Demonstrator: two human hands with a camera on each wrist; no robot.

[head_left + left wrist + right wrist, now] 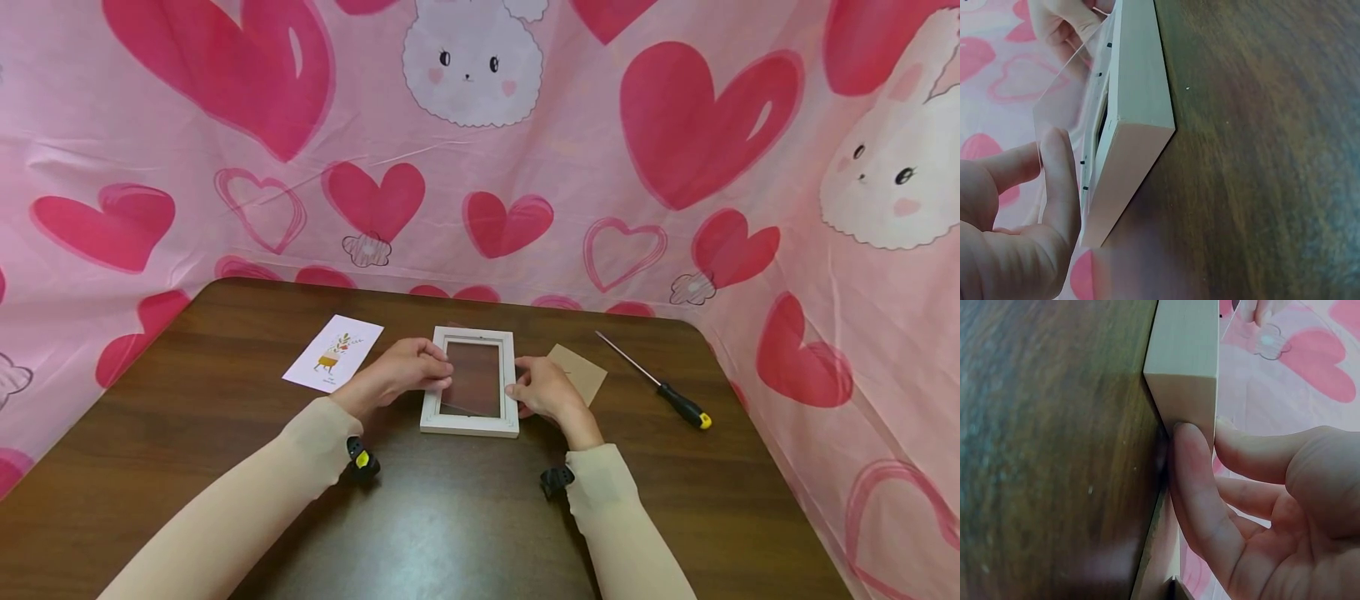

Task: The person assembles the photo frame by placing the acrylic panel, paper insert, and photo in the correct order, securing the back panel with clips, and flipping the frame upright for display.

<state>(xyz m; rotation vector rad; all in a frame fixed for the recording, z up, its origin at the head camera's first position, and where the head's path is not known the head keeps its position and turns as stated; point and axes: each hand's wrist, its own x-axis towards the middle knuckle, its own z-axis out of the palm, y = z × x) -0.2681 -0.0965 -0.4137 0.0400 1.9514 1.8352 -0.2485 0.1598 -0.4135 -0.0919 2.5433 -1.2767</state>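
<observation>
A white picture frame (468, 425) lies flat on the table. My left hand (408, 367) is over its left side and pinches a clear pane (1060, 103) by the edge between thumb and finger. In the left wrist view the pane slants up from the frame, one side raised and the other low by the frame's opening. Small dark tabs (1099, 74) show along the frame's inner edge. At the frame's right side my right hand (551, 387) grips the wood, thumb on the top face and a finger (1191, 456) against the outer side.
Left of the frame lies a white card (330, 354) with a potted plant drawing. A brown backing board (588, 375) sits partly behind the right hand. Further right is a screwdriver (663, 392) with a black and yellow handle. Pink heart-patterned cloth (487, 167) hangs around the wooden table (450, 533).
</observation>
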